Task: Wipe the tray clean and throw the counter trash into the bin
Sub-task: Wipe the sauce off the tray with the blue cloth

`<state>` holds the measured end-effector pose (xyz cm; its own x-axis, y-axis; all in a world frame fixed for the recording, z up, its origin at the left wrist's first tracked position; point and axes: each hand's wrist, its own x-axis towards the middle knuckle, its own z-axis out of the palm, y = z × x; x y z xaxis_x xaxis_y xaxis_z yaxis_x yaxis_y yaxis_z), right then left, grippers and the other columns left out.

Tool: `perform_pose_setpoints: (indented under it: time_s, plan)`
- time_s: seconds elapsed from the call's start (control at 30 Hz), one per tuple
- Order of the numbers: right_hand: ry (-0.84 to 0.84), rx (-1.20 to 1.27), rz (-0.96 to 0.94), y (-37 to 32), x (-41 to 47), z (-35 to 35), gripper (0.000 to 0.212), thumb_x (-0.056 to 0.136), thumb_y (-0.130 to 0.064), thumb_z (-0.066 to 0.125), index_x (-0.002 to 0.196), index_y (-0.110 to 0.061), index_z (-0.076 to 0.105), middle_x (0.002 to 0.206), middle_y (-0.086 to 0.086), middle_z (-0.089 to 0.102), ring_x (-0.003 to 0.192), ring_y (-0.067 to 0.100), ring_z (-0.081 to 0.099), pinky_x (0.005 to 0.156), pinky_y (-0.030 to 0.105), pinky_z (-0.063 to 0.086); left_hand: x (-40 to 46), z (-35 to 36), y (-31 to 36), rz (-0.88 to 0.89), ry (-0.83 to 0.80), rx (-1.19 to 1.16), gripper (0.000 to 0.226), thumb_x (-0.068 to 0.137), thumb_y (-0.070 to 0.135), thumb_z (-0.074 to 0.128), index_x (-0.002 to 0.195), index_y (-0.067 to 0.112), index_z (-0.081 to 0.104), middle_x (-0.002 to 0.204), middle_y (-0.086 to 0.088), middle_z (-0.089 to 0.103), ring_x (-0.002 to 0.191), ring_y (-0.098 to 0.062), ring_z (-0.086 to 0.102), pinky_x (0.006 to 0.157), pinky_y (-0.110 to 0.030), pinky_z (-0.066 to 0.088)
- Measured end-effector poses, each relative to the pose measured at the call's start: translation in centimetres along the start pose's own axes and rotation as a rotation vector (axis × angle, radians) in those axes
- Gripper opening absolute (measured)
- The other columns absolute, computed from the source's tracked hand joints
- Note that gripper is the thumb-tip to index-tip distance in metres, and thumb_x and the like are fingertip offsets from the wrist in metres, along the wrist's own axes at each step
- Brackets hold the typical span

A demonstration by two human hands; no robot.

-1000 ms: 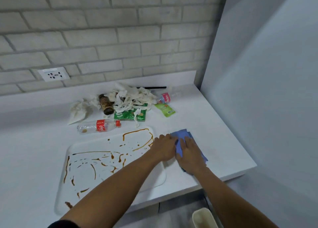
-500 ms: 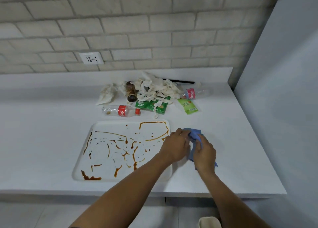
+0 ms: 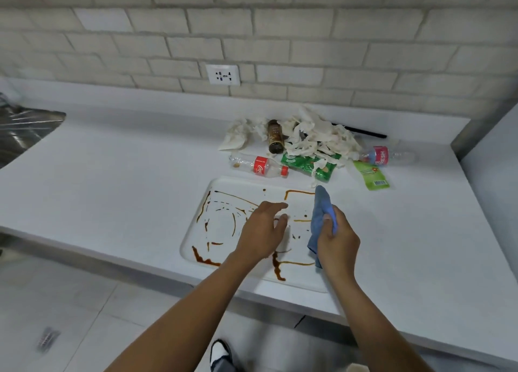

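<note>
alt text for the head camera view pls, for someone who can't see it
The right hand holds a blue cloth above a sauce-streaked white tray; the open left hand hovers beside it. Bottles, wrappers and crumpled paper lie behind.

1. A white tray [image 3: 196,231] lies on the white counter [image 3: 112,175], streaked with brown sauce [image 3: 206,259].
2. The right hand [image 3: 337,241] grips a blue cloth [image 3: 322,211] over the tray's right side; the cloth hangs in folds.
3. The left hand [image 3: 262,228] hovers over the tray's middle, fingers spread, holding nothing.
4. Behind the tray sits a pile of trash: crumpled paper [image 3: 316,136], a brown bottle [image 3: 275,140], a clear bottle with a red label [image 3: 259,167], green wrappers [image 3: 311,165], a pink-labelled bottle [image 3: 385,155] and a black stick [image 3: 361,131].
5. A socket [image 3: 222,75] is set in the brick wall [image 3: 308,49].
6. A steel sink [image 3: 19,130] shows at far left.
</note>
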<state>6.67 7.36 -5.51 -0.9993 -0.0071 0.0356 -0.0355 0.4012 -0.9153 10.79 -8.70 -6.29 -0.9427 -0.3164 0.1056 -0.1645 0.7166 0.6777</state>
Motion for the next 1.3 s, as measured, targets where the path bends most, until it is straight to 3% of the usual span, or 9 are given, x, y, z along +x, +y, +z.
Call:
perform_pose_setpoints:
  time_s: [0.13, 0.3, 0.5, 0.57, 0.67, 0.87, 1.0, 1.1, 1.3]
  plan:
    - [0.038, -0.007, 0.032, -1.1, -1.2, 3.2, 0.031, 0.102, -0.018, 0.044, 0.128, -0.023, 0.060, 0.116, -0.002, 0.066, 0.098, 0.010, 0.058, 0.080, 0.010, 0.040, 0.1, -2.7, -4.0, -0.002, 0.045, 0.003, 0.032, 0.103, 0.028, 0.047, 0.129, 0.021, 0.064, 0.131, 0.000, 0.063, 0.115, -0.017, 0.061, 0.099, -0.033, 0.050]
    - [0.108, -0.072, 0.037, -2.1, -2.4, 5.1, 0.030, 0.102, -0.021, 0.044, 0.129, -0.019, 0.059, 0.103, -0.004, 0.060, 0.094, 0.014, 0.057, 0.073, 0.008, 0.036, 0.8, -7.1, -10.2, -0.069, 0.238, -0.067, 0.029, 0.102, 0.014, 0.046, 0.122, 0.014, 0.068, 0.118, -0.004, 0.069, 0.107, -0.020, 0.064, 0.095, -0.032, 0.050]
    - [0.275, -0.257, -0.066, -1.8, -1.8, 4.3, 0.031, 0.101, -0.018, 0.047, 0.130, -0.015, 0.059, 0.114, 0.008, 0.066, 0.102, 0.025, 0.062, 0.085, 0.027, 0.044, 1.1, -9.0, -16.5, -0.234, 0.283, -0.009, 0.031, 0.104, 0.027, 0.039, 0.126, 0.021, 0.061, 0.116, -0.005, 0.062, 0.106, -0.022, 0.058, 0.088, -0.034, 0.049]
    - [0.208, -0.412, -0.053, -1.5, -1.9, 4.2, 0.032, 0.098, -0.021, 0.051, 0.129, -0.015, 0.057, 0.115, 0.006, 0.064, 0.106, 0.027, 0.061, 0.085, 0.032, 0.047, 1.6, -8.8, -17.7, -0.230, 0.245, 0.019, 0.036, 0.103, 0.034, 0.034, 0.121, 0.022, 0.062, 0.115, -0.005, 0.064, 0.103, -0.023, 0.058, 0.090, -0.041, 0.052]
    - [0.029, -0.740, -0.025, -0.7, -2.5, 5.2, 0.052, 0.090, -0.037, 0.057, 0.139, -0.020, 0.049, 0.139, 0.002, 0.051, 0.129, 0.026, 0.046, 0.103, 0.043, 0.039, 2.5, -8.1, -19.1, -0.209, 0.199, 0.104, 0.051, 0.099, 0.046, 0.017, 0.112, 0.025, 0.062, 0.101, -0.003, 0.069, 0.088, -0.023, 0.060, 0.078, -0.048, 0.055]
    - [0.014, -0.750, -0.015, 3.0, -2.4, 7.4, 0.063, 0.094, -0.046, 0.037, 0.143, -0.007, 0.044, 0.142, 0.013, 0.051, 0.132, 0.030, 0.047, 0.109, 0.041, 0.040, 2.5, -8.0, -19.4, -0.209, 0.227, 0.060, 0.046, 0.095, 0.028, 0.028, 0.122, 0.019, 0.063, 0.106, -0.007, 0.070, 0.091, -0.029, 0.062, 0.083, -0.054, 0.054]
    - [-0.031, -0.928, -0.092, 4.2, -2.0, 8.4, 0.061, 0.098, -0.033, 0.023, 0.142, 0.005, 0.042, 0.145, 0.022, 0.045, 0.138, 0.040, 0.039, 0.112, 0.049, 0.037, 2.6, -7.5, -20.0, -0.191, 0.220, 0.124, 0.049, 0.095, 0.029, 0.023, 0.124, 0.018, 0.062, 0.109, -0.009, 0.068, 0.092, -0.030, 0.060, 0.083, -0.053, 0.053]
    - [-0.022, -0.978, -0.046, 4.3, -1.5, 8.9, 0.066, 0.099, -0.034, 0.012, 0.145, 0.006, 0.035, 0.151, 0.023, 0.037, 0.142, 0.038, 0.033, 0.116, 0.044, 0.029, 2.6, -7.3, -20.7, -0.189, 0.228, 0.147, 0.039, 0.098, 0.018, 0.034, 0.126, 0.018, 0.062, 0.108, -0.007, 0.068, 0.093, -0.030, 0.060, 0.082, -0.050, 0.052]
    - [-0.045, -0.991, -0.063, 4.3, 2.2, 8.8, 0.067, 0.093, -0.030, 0.015, 0.139, 0.013, 0.039, 0.143, 0.030, 0.043, 0.136, 0.042, 0.039, 0.116, 0.046, 0.031, 2.4, -7.5, -20.1, -0.187, 0.233, 0.135, 0.036, 0.100, 0.012, 0.043, 0.129, 0.017, 0.063, 0.112, -0.005, 0.068, 0.097, -0.027, 0.056, 0.086, -0.046, 0.050]
